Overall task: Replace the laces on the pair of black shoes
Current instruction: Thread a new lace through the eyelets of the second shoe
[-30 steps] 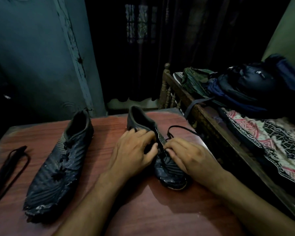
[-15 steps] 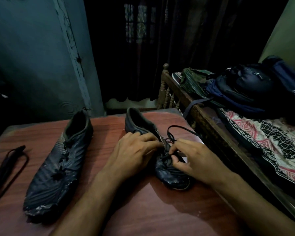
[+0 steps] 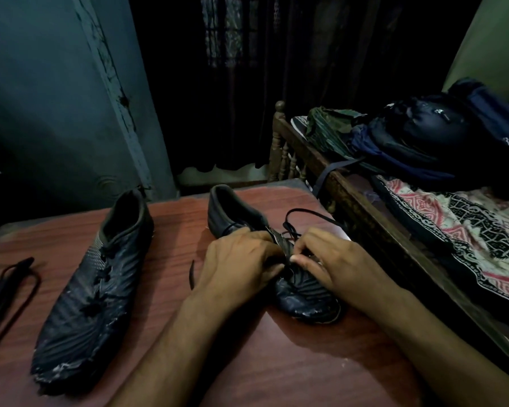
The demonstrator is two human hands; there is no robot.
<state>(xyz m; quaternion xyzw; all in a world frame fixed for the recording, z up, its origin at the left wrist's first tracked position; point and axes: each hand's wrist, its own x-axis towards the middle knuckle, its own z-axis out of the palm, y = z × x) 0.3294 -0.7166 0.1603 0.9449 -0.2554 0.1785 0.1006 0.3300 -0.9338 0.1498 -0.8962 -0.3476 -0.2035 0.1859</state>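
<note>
A thin black lace (image 3: 288, 227) is pinched by the curled right hand (image 3: 340, 264) while the scuffed, ridged shoe (image 3: 303, 289) is gripped by the left hand (image 3: 237, 264).

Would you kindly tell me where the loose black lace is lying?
In the head view, the loose black lace lies at the table's far left edge, left of the untouched shoe.

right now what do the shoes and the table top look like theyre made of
Left shoe: looks like synthetic upper, matte with ribbed lines, scuffed pale at the toe.
Right shoe: same look, slight sheen on the toe.
Table: reddish wood-grain surface, glossy with reflections; could be laminate or varnished wood, can't tell.
</note>
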